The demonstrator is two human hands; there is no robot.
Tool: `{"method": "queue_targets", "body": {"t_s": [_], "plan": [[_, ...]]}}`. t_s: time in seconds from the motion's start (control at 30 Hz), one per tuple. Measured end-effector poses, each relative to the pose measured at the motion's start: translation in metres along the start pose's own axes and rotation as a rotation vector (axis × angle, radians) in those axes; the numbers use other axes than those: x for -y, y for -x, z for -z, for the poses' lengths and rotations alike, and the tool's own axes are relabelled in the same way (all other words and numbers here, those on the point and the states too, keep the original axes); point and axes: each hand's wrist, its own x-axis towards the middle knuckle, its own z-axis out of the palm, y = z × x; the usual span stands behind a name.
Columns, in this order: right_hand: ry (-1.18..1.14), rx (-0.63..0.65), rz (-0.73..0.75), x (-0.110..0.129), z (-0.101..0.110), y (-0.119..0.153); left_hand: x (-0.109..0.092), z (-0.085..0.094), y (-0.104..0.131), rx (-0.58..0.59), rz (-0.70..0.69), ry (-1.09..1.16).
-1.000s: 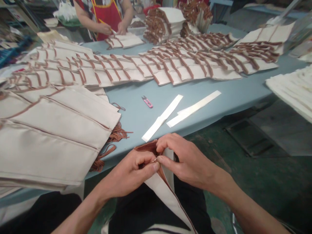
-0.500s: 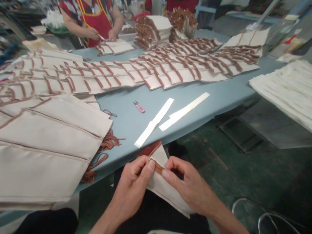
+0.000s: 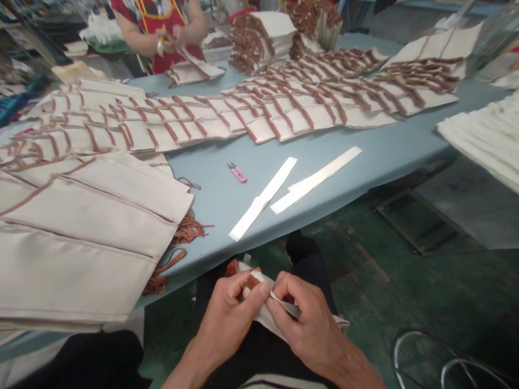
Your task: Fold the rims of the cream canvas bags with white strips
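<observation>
A cream fabric piece with brown trim is bunched between my two hands over my lap. My left hand pinches its brown-trimmed end between thumb and fingers. Close beside it, my right hand grips a fold of the same piece, fingers curled and thumb pressed on the cloth. Part of the fabric is hidden under both hands. Beyond them on the blue table lie pink thread snips and white strips.
Overlapping cream pieces with brown edges run across the table. Larger cream panels cover the left side, with brown cords beside them. Across the table, a person in a red apron handles fabric. White cloth is stacked at right.
The fabric in my hands has been folded and bunched up, and its brown strip is more covered. The person opposite has raised their hands and lifted part of a piece. The view has shifted slightly.
</observation>
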Motion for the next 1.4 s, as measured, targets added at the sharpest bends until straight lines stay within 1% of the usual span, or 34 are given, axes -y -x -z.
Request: {"method": "queue_targets", "body": {"t_s": [0.13,0.2,0.23,0.3,0.37,0.43,0.53,0.6,0.67,0.73,0.8,0.9,1.0,1.07,1.13,1.23,1.3,1.33,1.4], "plan": [[-0.024,0.002,-0.026,-0.003,-0.014,0.003,0.016,-0.005,0.005,-0.096,-0.019,-0.019],[-0.031,-0.021,-0.031,-0.006,-0.022,0.004,0.021,-0.005,0.005,-0.122,-0.015,-0.014],[-0.022,-0.034,-0.033,-0.009,-0.025,0.005,0.022,-0.003,0.004,-0.118,-0.012,-0.008],[0.008,-0.052,-0.038,-0.014,-0.030,0.005,0.023,0.003,0.005,-0.069,-0.002,0.008],[0.034,-0.054,-0.044,-0.020,-0.033,0.005,0.024,0.011,0.006,-0.033,0.003,-0.029],[0.034,-0.037,-0.055,-0.023,-0.036,0.004,0.026,0.017,0.008,-0.044,-0.024,-0.115],[0.021,0.005,-0.082,-0.025,-0.040,-0.001,0.033,0.022,0.007,-0.110,-0.090,-0.190],[0.015,0.059,-0.122,-0.025,-0.041,-0.008,0.038,0.024,0.004,-0.145,-0.086,-0.168],[0.001,0.122,-0.168,-0.025,-0.043,-0.017,0.044,0.026,0.000,-0.179,-0.047,-0.125],[-0.033,0.155,-0.177,-0.025,-0.045,-0.026,0.048,0.029,-0.003,-0.213,-0.004,-0.083],[-0.065,0.149,-0.146,-0.026,-0.051,-0.034,0.053,0.031,-0.006,-0.264,0.023,-0.044],[-0.080,0.119,-0.090,-0.026,-0.066,-0.039,0.059,0.033,-0.010,-0.332,0.040,0.020],[-0.060,0.094,-0.051,-0.026,-0.076,-0.042,0.063,0.038,-0.013,-0.339,0.023,0.070],[0.002,0.102,-0.030,-0.027,-0.075,-0.045,0.066,0.044,-0.014,-0.323,0.002,0.069],[0.112,0.095,0.001,-0.028,-0.068,-0.053,0.069,0.050,-0.015,-0.309,-0.021,0.040],[0.288,0.001,0.059,-0.029,-0.053,-0.070,0.073,0.055,-0.015,-0.293,-0.062,-0.021],[0.449,-0.052,0.144,-0.029,-0.046,-0.083,0.075,0.054,-0.016,-0.284,-0.091,-0.056],[0.548,-0.050,0.197,-0.029,-0.043,-0.089,0.075,0.052,-0.016,-0.280,-0.104,-0.070],[0.741,0.002,0.299,-0.028,-0.039,-0.100,0.076,0.049,-0.016,-0.270,-0.126,-0.093]]}}
